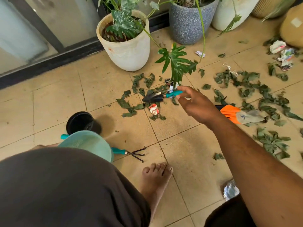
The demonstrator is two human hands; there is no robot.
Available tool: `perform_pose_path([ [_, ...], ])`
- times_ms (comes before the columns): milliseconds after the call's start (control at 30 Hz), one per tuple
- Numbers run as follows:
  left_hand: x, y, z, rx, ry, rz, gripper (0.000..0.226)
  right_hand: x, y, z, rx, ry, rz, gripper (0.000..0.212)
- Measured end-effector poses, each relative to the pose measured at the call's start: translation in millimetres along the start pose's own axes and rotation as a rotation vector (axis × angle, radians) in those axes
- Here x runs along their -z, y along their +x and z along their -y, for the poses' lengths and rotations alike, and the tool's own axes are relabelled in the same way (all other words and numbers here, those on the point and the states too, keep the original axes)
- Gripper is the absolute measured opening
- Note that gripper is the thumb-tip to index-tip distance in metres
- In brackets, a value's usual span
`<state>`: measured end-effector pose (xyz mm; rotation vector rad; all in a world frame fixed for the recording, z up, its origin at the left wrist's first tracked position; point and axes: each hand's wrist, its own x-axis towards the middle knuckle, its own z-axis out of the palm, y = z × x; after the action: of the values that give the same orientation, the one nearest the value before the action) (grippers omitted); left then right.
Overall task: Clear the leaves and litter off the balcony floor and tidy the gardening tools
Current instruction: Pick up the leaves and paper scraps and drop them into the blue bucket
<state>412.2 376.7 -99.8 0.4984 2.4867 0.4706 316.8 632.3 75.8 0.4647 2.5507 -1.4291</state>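
Right hand [196, 104] reaches forward over the floor, fingertips pinching the end of the teal plastic handle of a small black metal trowel [161, 96], blade pointing left and hanging just above the litter. Left hand not in view, so can't tell what it's doing. Right behind the hand lies an orange-and-grey work glove [241, 114] with a dark tool handle poking out beside it, partly hidden. Around the trowel, wilted dark green leaves [246, 82] are scattered across the beige floor tiles [101, 82], thickest on the right, with crumpled paper scraps [154, 109] mixed in and more wrappers near the far right pots. Near the person's knee: a teal-handled three-prong hand rake [131, 153], a pale green plastic bowl-like container [88, 145] and a small black plastic pot [81, 122]. Judgement: early stage, nearly all leaves and litter remain uncollected, tools only starting to be gathered.
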Motion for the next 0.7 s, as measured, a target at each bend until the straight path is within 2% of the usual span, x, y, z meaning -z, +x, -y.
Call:
perform_pose_path([
  [100,-6.3,-6.6,-4.8,-0.031,0.048,0.047,0.085,-2.6,-1.2,-5.8,0.003,-0.008,0.052,0.046],
  [233,-2.2,-21.1,-14.3,-0.091,0.189,0.097,0.061,-4.1,-1.1,-9.2,0.015,-0.004,0.091,0.047],
  [300,-6.1,-29.9,-21.0,-0.122,0.255,0.143,0.057,-4.4,-0.6,-9.8,0.007,0.003,0.096,0.045],
  [400,-24.1,-33.3,-14.1,-0.096,0.275,0.173,0.059,-9.0,0.3,-8.5,-0.001,0.010,0.111,0.044],
  [467,-29.5,-33.0,-11.0,-0.050,0.252,0.163,0.050,-11.1,-0.5,-8.0,-0.002,0.007,0.125,0.043],
  [567,-32.1,-21.5,-8.1,-0.030,0.124,0.053,0.094,-13.1,-0.6,-8.0,0.003,0.011,0.141,0.044],
  [700,-20.0,-6.5,-9.1,0.073,0.056,0.184,0.106,-14.9,0.9,-8.1,-0.006,0.005,0.149,0.044],
])
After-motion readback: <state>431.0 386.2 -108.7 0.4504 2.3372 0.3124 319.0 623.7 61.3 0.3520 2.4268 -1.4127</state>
